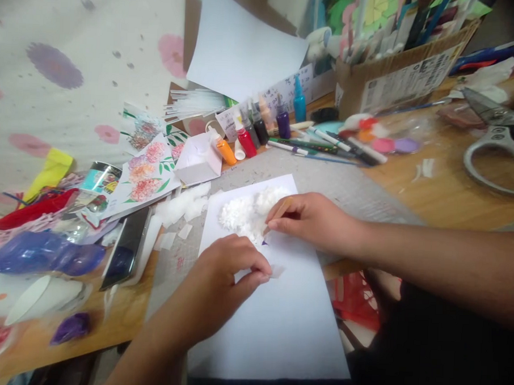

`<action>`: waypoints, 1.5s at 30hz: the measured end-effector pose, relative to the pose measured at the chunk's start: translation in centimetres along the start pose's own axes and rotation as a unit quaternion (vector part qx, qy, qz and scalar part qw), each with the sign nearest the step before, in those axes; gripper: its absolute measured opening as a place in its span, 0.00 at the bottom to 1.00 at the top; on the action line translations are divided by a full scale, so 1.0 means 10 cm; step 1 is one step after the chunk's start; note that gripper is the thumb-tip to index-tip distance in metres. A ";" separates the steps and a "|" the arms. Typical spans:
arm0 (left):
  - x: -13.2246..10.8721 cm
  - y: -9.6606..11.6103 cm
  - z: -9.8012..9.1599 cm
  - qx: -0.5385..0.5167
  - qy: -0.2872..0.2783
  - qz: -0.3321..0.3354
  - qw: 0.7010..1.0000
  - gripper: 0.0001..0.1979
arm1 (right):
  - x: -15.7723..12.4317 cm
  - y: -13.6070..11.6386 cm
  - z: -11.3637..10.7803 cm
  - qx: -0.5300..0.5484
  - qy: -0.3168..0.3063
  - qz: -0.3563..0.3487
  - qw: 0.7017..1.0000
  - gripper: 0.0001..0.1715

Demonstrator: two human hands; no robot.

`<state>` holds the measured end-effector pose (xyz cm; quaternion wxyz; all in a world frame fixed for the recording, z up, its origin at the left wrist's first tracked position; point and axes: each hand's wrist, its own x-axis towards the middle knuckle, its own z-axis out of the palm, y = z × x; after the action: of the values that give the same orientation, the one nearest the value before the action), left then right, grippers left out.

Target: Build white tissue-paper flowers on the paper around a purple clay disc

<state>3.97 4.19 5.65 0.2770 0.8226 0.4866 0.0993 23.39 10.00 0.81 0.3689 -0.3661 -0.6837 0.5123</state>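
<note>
A white sheet of paper (272, 329) lies on a grey mat, with fluffy white clusters (237, 214) near its upper end. My right hand (311, 217) pinches a thin tan stick (280, 209), whose lower end is at the right edge of the clusters. Beside that end shows a small purple mark (264, 243). Nearer to me, my left hand (232, 276) is closed at the fingertips on a small translucent white piece (278, 271), just above the paper.
Behind the paper stand paint bottles (245, 136), pens and a cardboard box (402, 79) of brushes. Large scissors (497, 146) lie at the right. A phone (127, 246), flower pictures (144, 179) and a purple bag (45, 254) are at the left.
</note>
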 end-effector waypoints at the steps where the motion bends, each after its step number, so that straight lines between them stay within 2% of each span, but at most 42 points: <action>1: 0.03 0.00 0.02 0.010 0.006 0.000 1.000 0.07 | 0.00 0.01 0.01 -0.002 0.004 0.002 1.000 0.06; 7: 0.21 -0.09 0.16 0.094 0.105 -0.058 0.988 0.05 | 0.03 0.03 0.01 -0.007 0.022 0.011 1.000 0.07; 12: 0.26 -0.15 0.22 0.090 0.143 -0.092 0.981 0.06 | 0.00 -0.03 -0.05 0.007 0.056 0.024 0.998 0.08; 18: 0.26 -0.16 0.23 0.070 0.153 -0.103 0.980 0.04 | -0.07 -0.05 -0.04 0.049 0.021 0.008 0.999 0.06; 28: 0.27 -0.16 0.18 -0.009 0.108 -0.144 0.984 0.05 | -0.04 -0.02 0.03 -0.092 0.002 -0.043 0.995 0.07; 33: 0.23 -0.17 0.15 -0.034 0.120 -0.149 0.981 0.04 | -0.02 0.00 0.05 -0.163 -0.016 -0.074 0.984 0.06; 37: 0.14 -0.21 0.13 0.017 0.191 -0.103 0.976 0.02 | 0.00 -0.04 0.10 -0.213 -0.024 -0.056 0.975 0.07; 40: 0.08 -0.25 0.15 0.070 0.231 0.005 0.970 0.02 | 0.04 -0.07 0.13 -0.210 -0.023 -0.035 0.977 0.07; 42: 0.05 -0.27 0.19 0.115 0.233 0.068 0.963 0.04 | 0.06 -0.08 0.12 -0.195 -0.020 -0.017 0.980 0.06; 45: 0.01 -0.28 0.27 0.177 0.220 0.098 0.954 0.06 | 0.08 -0.07 0.05 -0.151 -0.009 0.017 0.988 0.07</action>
<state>3.07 4.33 1.84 0.0018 0.8599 0.4621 0.2171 22.52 10.37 1.47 0.2945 -0.4241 -0.7504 0.4128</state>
